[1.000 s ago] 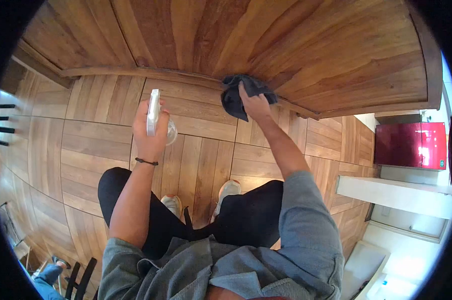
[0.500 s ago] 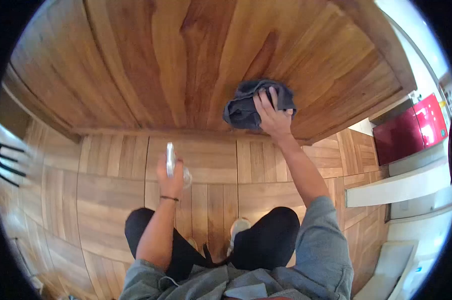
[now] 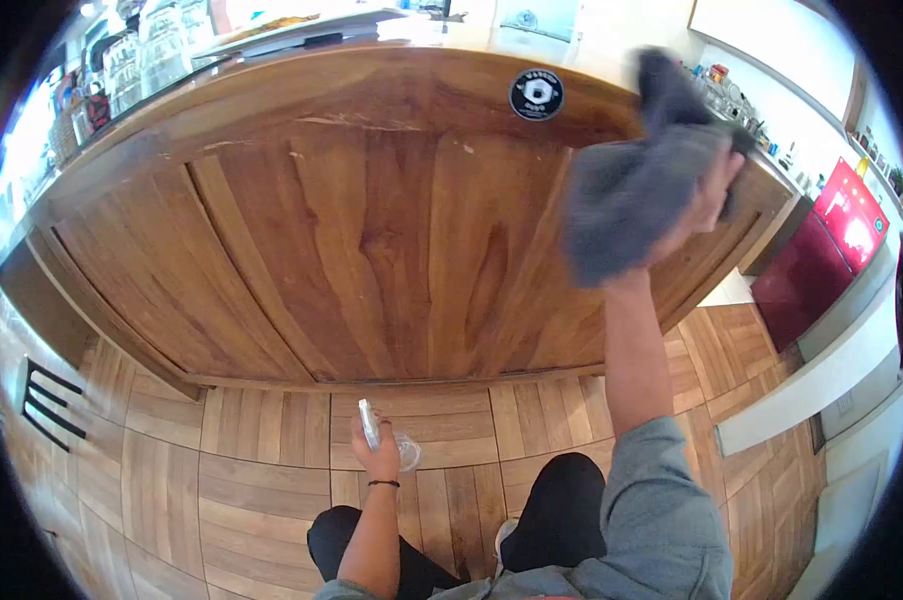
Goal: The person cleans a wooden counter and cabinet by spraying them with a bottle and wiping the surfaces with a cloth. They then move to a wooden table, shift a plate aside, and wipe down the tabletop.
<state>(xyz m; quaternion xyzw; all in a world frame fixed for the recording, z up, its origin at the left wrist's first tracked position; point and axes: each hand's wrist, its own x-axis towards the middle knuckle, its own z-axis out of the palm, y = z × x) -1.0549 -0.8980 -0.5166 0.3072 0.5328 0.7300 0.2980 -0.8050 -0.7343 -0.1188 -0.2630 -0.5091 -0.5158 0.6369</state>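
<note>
My right hand [image 3: 706, 205] is raised and holds a dark grey cloth [image 3: 626, 205], blurred by motion, in front of the upper right of a wooden counter front [image 3: 401, 250]. Whether the cloth touches the wood I cannot tell. Low down, over the floor, my left hand [image 3: 376, 455] is closed around what looks like a clear spray bottle [image 3: 409, 452] with a white top. Most of the bottle is hidden by the hand.
On the counter top stand several glasses [image 3: 161, 45] at the left. A round black sticker [image 3: 536, 95] marks the upper panel. To the right are a red fridge [image 3: 821, 255] and a white curved beam [image 3: 811, 385]. A black chair [image 3: 51, 405] is at far left.
My right hand has lifted the cloth from low on the panel to its upper right. The view has tilted up, showing the counter top. My left hand still holds the bottle.
</note>
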